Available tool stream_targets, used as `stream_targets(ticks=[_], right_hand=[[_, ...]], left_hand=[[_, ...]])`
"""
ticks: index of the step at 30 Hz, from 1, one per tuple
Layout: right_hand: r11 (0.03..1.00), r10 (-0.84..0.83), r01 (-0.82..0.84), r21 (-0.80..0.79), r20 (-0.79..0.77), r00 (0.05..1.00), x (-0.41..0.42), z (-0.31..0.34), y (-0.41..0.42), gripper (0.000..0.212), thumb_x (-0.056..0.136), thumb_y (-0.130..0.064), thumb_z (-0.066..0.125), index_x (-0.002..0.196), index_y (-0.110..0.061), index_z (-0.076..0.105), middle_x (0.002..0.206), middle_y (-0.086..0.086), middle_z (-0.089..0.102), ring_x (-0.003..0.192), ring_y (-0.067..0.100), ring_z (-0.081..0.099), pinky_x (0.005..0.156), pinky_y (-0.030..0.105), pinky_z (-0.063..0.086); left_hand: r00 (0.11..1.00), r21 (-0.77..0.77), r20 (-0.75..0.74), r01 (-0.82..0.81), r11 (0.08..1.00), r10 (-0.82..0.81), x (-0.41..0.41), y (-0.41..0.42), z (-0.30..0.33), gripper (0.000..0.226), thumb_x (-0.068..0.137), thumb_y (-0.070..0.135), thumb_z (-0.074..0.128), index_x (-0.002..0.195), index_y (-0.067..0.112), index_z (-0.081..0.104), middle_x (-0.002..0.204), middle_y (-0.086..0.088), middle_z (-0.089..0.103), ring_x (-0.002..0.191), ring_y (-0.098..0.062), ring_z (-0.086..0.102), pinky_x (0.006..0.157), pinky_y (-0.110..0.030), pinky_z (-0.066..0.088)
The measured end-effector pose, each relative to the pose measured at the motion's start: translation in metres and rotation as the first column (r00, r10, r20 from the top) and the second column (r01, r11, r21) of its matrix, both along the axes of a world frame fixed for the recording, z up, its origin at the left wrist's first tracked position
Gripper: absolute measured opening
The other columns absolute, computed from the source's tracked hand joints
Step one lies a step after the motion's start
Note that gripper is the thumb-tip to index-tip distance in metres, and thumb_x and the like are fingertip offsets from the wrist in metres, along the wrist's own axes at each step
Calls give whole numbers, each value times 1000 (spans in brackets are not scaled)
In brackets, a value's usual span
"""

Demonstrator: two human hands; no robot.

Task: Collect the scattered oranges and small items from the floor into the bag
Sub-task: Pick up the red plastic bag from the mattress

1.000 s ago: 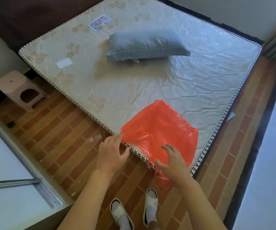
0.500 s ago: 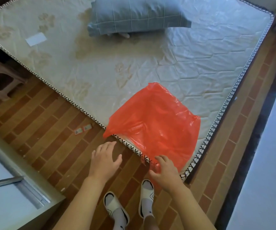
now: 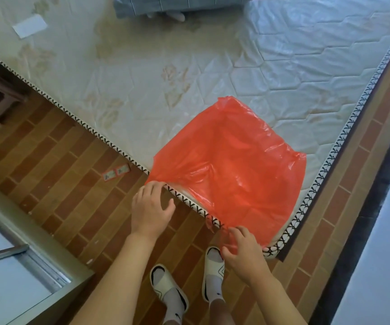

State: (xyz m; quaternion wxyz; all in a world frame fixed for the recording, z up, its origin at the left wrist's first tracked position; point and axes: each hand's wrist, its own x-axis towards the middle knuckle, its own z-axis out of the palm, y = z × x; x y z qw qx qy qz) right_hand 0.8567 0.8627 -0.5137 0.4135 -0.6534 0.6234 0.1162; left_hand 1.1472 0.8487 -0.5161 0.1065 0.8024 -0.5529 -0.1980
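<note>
A bare mattress (image 3: 189, 73) fills the upper part of the view, its piped edge running diagonally from the upper left down to a near corner at lower right. Brown brick-pattern floor (image 3: 55, 174) lies below and to the left of it, and a strip of the same floor runs along its right side.

A red plastic bag (image 3: 231, 174) lies flat and crumpled on the mattress at that near corner. Its lower edge hangs slightly over the mattress edge, toward the person.

A grey pillow (image 3: 189, 4) sits at the top of the mattress, mostly cut off by the frame. A white paper slip (image 3: 30, 25) lies on the mattress near its upper left.

The left hand (image 3: 150, 207) is over the floor just below the mattress edge. Its fingers are loosely bent and its fingertips touch the bag's left corner where it overhangs; whether they pinch it cannot be told.

The right hand (image 3: 243, 250) is at the bag's lower corner, by the mattress's near corner, with fingers curled and pinching the thin plastic.

Two feet in white slippers (image 3: 166, 285) stand on the floor between the forearms.

Two small red-and-white packets (image 3: 115, 172) lie side by side on the floor, close to the mattress edge, left of the left hand.
</note>
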Motion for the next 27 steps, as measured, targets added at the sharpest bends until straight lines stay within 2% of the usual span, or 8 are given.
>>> stream_targets(ticks=[5, 9, 12, 15, 17, 19, 23, 27], right_hand=[[996, 5, -7, -88, -24, 1000, 9, -25, -14, 57, 91, -43, 59, 145, -29, 50, 151, -7, 41, 139, 18, 39, 113, 45, 40], [995, 3, -3, -101, -9, 1000, 9, -44, -17, 56, 92, -41, 61, 145, -30, 49, 149, -9, 40, 137, 16, 38, 112, 42, 39], [993, -3, 2, -117, -7, 1000, 5, -54, -12, 54, 92, -40, 60, 144, -30, 50, 148, -9, 41, 136, 15, 39, 110, 41, 40], [995, -12, 11, -100, -10, 1000, 2, -57, -4, 51, 91, -39, 60, 141, -30, 53, 146, -10, 42, 135, 14, 40, 110, 42, 41], [997, -28, 28, -73, 3, 1000, -3, -56, 3, 52, 89, -40, 58, 140, -31, 53, 145, -10, 42, 132, 14, 42, 109, 45, 45], [996, -57, 58, -64, 22, 998, -8, -51, 8, 55, 87, -42, 56, 140, -29, 53, 142, -10, 43, 129, 14, 45, 107, 45, 47], [992, -105, 101, -69, -55, 993, -21, -34, 19, 50, 90, -37, 62, 138, -24, 57, 136, -6, 50, 125, 17, 48, 107, 43, 47], [983, -178, 172, -60, -118, 977, -38, -15, 35, 49, 91, -37, 64, 137, -22, 57, 137, -2, 49, 129, 22, 47, 104, 44, 48]], left_hand=[[997, 52, 66, -32, 998, 29, 16, -22, -30, 67, 88, 42, 69, 146, 19, 44, 144, -5, 51, 132, -27, 49, 105, -48, 48], [987, 140, 115, -131, 982, 115, 28, -34, -56, 86, 85, 42, 76, 153, 12, 32, 149, -13, 47, 135, -34, 47, 106, -51, 46], [974, 223, 108, -221, 949, 201, 27, -38, -78, 89, 87, 40, 76, 157, 12, 28, 152, -12, 48, 140, -33, 44, 110, -56, 40], [975, 207, 103, -215, 955, 197, 21, -34, -89, 66, 91, 33, 73, 148, 13, 45, 138, -9, 61, 130, -31, 55, 108, -54, 43], [981, 139, 64, -189, 972, 181, 13, -30, -83, 37, 92, 24, 70, 126, 13, 62, 117, -9, 69, 112, -32, 64, 99, -51, 46], [985, 80, 18, -170, 982, 169, 1, -25, -65, 16, 92, 20, 67, 107, 13, 68, 100, -9, 70, 95, -34, 67, 92, -49, 47], [990, 23, -60, -124, 992, 125, -25, -11, -11, 7, 94, 23, 66, 94, 16, 67, 86, -2, 70, 77, -31, 65, 82, -47, 55], [992, -7, -81, -98, 995, 97, -46, 4, 31, 9, 95, 24, 67, 88, 18, 64, 78, 3, 66, 68, -23, 59, 75, -43, 54]])
